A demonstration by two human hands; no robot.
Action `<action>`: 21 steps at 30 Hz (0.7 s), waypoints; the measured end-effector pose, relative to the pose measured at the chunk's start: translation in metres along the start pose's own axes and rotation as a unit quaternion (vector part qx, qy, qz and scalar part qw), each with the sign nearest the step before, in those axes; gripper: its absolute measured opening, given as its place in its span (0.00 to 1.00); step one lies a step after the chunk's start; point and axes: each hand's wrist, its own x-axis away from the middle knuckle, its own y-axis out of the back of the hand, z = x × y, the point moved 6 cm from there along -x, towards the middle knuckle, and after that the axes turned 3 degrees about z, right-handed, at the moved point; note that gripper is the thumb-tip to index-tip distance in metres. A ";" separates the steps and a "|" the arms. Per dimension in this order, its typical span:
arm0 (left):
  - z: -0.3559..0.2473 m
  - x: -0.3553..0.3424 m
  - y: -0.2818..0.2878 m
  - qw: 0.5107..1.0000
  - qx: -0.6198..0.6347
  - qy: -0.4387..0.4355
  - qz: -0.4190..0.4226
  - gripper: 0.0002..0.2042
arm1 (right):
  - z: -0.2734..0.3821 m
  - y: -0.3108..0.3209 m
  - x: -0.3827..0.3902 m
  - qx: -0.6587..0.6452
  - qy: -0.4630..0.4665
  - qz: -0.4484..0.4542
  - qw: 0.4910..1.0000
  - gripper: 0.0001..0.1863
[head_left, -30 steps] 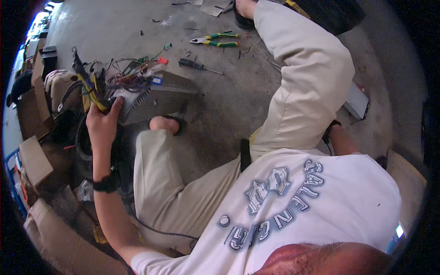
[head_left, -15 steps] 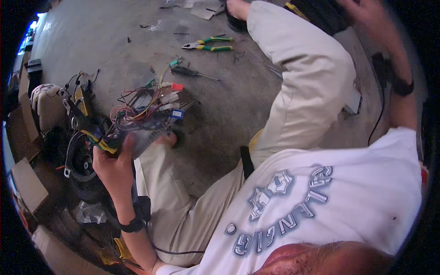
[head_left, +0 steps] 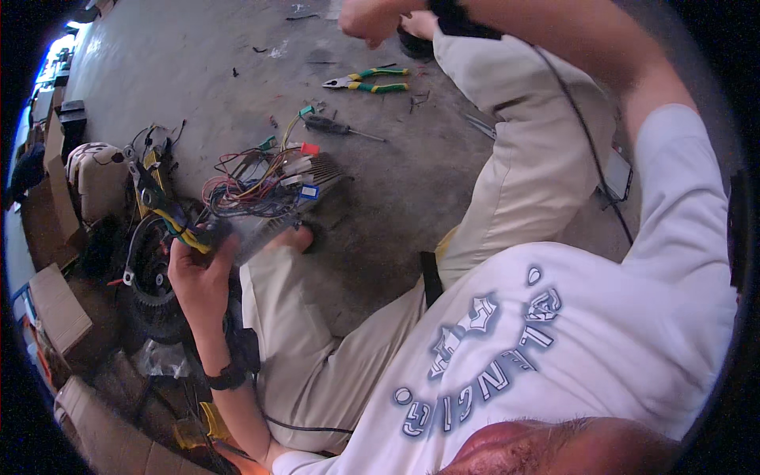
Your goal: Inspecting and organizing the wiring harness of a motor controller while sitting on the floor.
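The right hand (head_left: 372, 20) has swung up and across toward the pliers (head_left: 368, 79), arm now stretched overhead.

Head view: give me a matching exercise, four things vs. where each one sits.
Things:
1. controller box with wire bundle
2. pliers
3. screwdriver
4. right hand

Places:
A. on the concrete floor, green-and-yellow handles, near the top
B. raised at the top edge, fist closed
C. held up in the left hand
D. on the floor between pliers and wires

Pairs: 1-C, 2-A, 3-D, 4-B
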 end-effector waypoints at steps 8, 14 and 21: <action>0.014 0.004 0.006 0.990 0.110 0.082 0.044 0.15 | 0.034 -0.092 -0.126 -0.161 -0.086 -0.074 0.980 0.10; 0.016 0.003 0.006 0.993 0.079 0.070 0.058 0.18 | 0.041 -0.165 -0.135 -0.281 -0.192 -0.077 0.937 0.18; 0.016 -0.001 0.005 0.995 0.023 0.060 0.075 0.23 | 0.043 -0.186 -0.138 -0.248 -0.182 -0.149 0.940 0.27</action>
